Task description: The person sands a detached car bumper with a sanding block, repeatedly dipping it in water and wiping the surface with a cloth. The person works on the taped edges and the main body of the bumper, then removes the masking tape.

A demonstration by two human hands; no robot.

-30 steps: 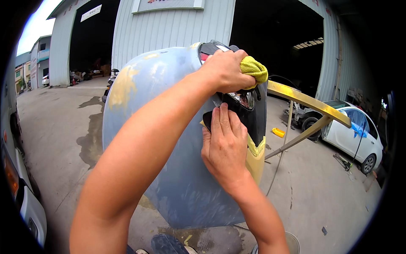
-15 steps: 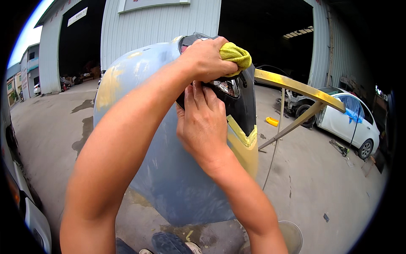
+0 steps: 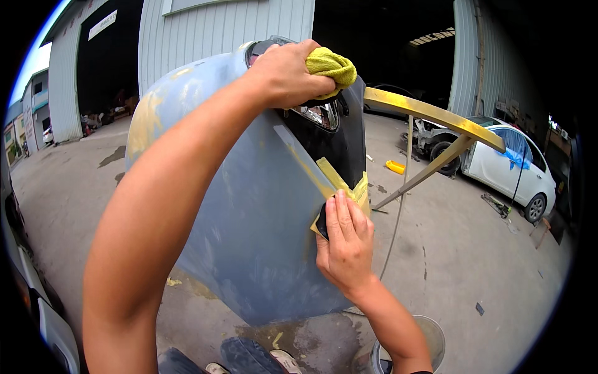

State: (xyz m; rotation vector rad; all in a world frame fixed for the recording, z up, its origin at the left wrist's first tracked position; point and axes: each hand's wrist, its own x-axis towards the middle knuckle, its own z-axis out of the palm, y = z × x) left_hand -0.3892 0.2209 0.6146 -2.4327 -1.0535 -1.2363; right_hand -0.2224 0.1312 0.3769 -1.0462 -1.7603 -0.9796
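The left hand (image 3: 289, 71) is closed around one yellow cloth (image 3: 331, 65). The cloth sticks out past the fingers at the top of one big grey-blue car panel (image 3: 249, 218). The hand rests on the top edge of the panel, right over one shiny lamp (image 3: 321, 115).

The right hand (image 3: 344, 246) is lower down. Its fingers lie flat and close together, pressing one small dark pad (image 3: 321, 221) against the panel. The pad is mostly hidden under the fingers, so its shape is hard to tell. The hand is flat on it, not curled around it.

Just above the right hand there is yellow tape (image 3: 339, 184) along the line where the grey-blue part meets one black part (image 3: 339, 146). The tape touches the fingertips.

The panel stands upright on the concrete ground (image 3: 448, 262). Yellow patches show on its left side and near the bottom.

Behind the panel is one yellow metal stand (image 3: 436, 118), with a long bar on top and a slanted leg. One thin hose (image 3: 398, 206) hangs down beside it. One small yellow thing (image 3: 395, 166) lies on the ground farther back.

One white car (image 3: 507, 165) is parked on the right. One bucket (image 3: 430, 336) sits on the ground by the right forearm. Two shoes (image 3: 249, 358) show at the bottom edge. One grey metal building (image 3: 218, 28) is behind it all.
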